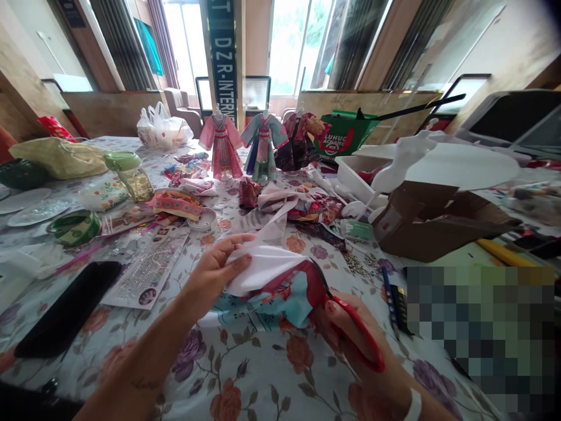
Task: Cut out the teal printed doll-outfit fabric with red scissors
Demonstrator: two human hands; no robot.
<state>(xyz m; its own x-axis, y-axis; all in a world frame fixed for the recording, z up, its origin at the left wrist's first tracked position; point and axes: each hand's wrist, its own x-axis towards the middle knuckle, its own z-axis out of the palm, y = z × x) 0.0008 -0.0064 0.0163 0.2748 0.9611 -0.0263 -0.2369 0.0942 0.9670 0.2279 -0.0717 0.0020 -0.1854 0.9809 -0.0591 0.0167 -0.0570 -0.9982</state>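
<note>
My left hand (223, 266) pinches the upper edge of a piece of printed fabric (284, 298), white on its turned-up side and blue and dark red on the other. In my right hand (346, 321) is a pair of red-handled scissors (366, 336). Their dark blades lie against the right edge of the fabric; how far they are parted I cannot make out. The fabric hangs just over the flowered tablecloth (249, 374). Beyond it lies a heap of crumpled cloth pieces (315, 204).
Miniature robes (221, 146) stand on hangers at the back. On the left are a black phone (70, 307), a sheet of stick-on gems (144, 272), green tape (74, 227) and a jar (135, 181). A cardboard box (438, 222) and a small white mannequin (401, 161) are at the right.
</note>
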